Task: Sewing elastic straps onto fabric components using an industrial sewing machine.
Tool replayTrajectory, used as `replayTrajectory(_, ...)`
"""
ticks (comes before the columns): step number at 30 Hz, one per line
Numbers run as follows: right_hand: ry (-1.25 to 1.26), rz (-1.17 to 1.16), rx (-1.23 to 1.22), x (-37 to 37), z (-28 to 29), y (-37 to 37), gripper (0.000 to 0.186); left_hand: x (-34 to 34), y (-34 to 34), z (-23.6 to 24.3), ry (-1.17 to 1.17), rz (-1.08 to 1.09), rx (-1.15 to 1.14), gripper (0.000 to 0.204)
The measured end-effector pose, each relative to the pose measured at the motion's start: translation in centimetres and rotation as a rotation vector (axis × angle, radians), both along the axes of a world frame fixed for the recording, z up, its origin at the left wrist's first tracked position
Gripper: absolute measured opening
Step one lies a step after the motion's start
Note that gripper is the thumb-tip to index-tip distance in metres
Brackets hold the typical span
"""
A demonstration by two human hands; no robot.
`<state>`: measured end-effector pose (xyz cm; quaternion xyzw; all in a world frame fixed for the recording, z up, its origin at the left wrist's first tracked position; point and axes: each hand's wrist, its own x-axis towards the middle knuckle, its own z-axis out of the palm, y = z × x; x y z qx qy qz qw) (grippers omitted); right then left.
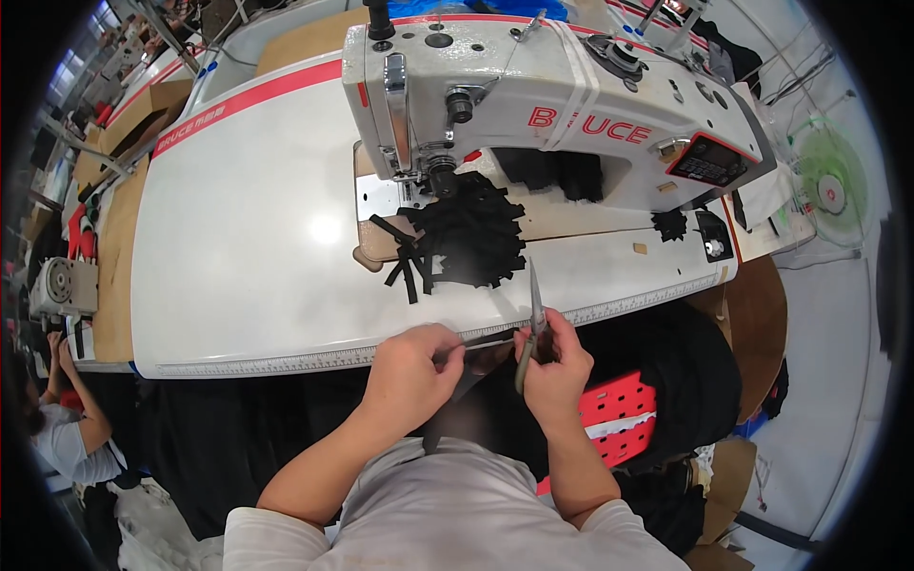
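My left hand (411, 377) is closed in a pinch on one end of a narrow black fabric strip (489, 338), close to the table's front edge. Scissors (535, 297) are held in my right hand (558, 373), blades pointing up and away from me. The fingers of that hand also lie near the strip's other end; whether they pinch it I cannot tell. Beyond both hands a heap of short black fabric pieces (468, 233) lies on the sewing table (248, 247), below the needle area of a white sewing machine (590, 90). Several loose strips (405, 259) stick out at its left.
A ruler strip (314, 362) runs along the table's front edge. More black pieces lie under the machine arm (547, 173) and by its right end (669, 225). Black cloth (257, 447) hangs below the table, near a red perforated seat (619, 417). Another person (81, 433) sits far left.
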<state>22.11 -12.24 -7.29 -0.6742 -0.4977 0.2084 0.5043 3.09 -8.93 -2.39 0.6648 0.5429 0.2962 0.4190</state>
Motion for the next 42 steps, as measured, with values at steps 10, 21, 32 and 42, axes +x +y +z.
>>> replayTrajectory(10, 0.025, 0.036, -0.068, 0.0, 0.4, -0.2, 0.043, 0.1, -0.1, -0.1, 0.006, 0.018, 0.015, 0.007)
replayTrajectory(21, 0.033, 0.035, -0.075, 0.0, 0.3, -0.2, 0.042, 0.0, -0.2, -0.2, 0.036, -0.008, 0.031, 0.011)
replayTrajectory(32, -0.035, 0.043, -0.083, 0.1, 1.6, 0.0, 0.037, 0.0, 0.8, 0.6, 0.022, -0.002, 0.047, 0.007)
replayTrajectory(42, 0.706, 0.691, -0.442, 2.0, 7.2, -1.3, 0.039, 0.8, 11.0, 6.7, -0.360, -0.042, -0.311, 0.006)
